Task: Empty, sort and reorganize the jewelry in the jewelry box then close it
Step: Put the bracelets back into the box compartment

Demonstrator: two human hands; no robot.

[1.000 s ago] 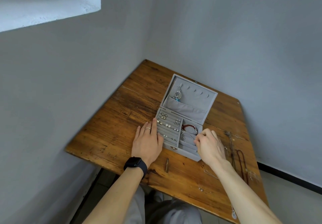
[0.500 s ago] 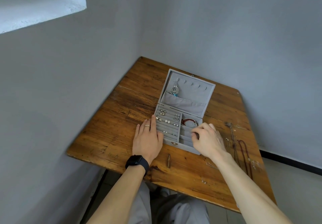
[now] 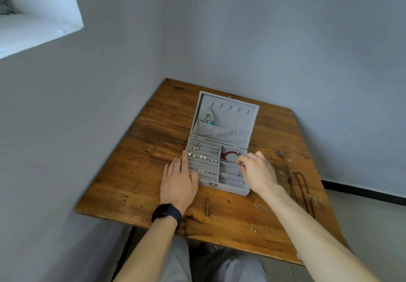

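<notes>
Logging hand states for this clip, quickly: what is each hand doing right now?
Left hand: open, flat on the table against the jewelry box.
Right hand: curled over the box's right compartments; whether it holds anything cannot be told.

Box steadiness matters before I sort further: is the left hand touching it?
Touching. Head view: the left hand lies flat, fingers against the left wall of the box, no gap.

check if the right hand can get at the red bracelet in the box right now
Probably yes: the right hand is just beside the red bracelet, the lid stands open, and nothing covers it.
</notes>
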